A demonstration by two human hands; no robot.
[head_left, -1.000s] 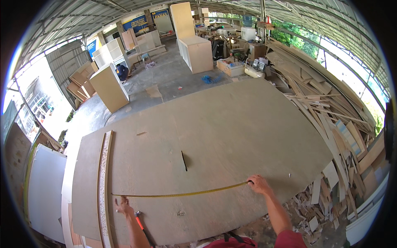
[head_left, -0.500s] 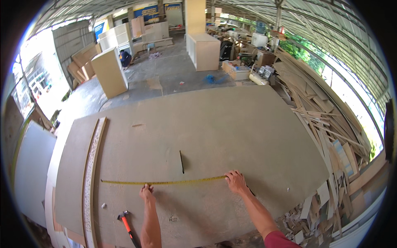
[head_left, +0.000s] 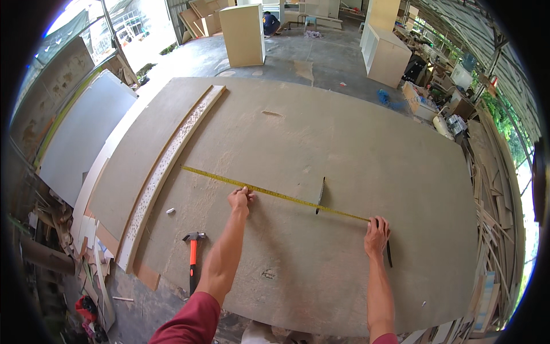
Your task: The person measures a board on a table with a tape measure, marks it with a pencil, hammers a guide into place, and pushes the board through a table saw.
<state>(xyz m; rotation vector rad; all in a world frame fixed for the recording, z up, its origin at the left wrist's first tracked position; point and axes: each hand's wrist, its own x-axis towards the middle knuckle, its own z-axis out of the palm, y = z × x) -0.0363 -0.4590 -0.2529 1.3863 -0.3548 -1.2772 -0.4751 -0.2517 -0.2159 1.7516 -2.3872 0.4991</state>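
A yellow tape measure (head_left: 286,198) is stretched across a large grey-brown board (head_left: 412,166). My left hand (head_left: 242,198) pinches the blade partway along, leaving its free end beyond it toward the left. At the other end, my right hand (head_left: 377,234) is closed around the tape's case, mostly hidden by the fingers; a black strap hangs beside it. The blade crosses the lower part of a thin dark stick-like thing (head_left: 322,192), whose kind I cannot make out. A claw hammer (head_left: 193,255) with an orange and black handle lies left of my left forearm.
A long pale strip with a speckled face (head_left: 172,157) lies along the board's left side, near a small white piece (head_left: 171,211). Scrap wood (head_left: 498,212) is heaped at the right. Beyond the board stand a cabinet (head_left: 243,37) and a crouching person (head_left: 270,23).
The view has swung left, so everything appears shifted and tilted. The tape, earlier just below the dark stick-like thing, now crosses its lower part. Both hands keep their hold.
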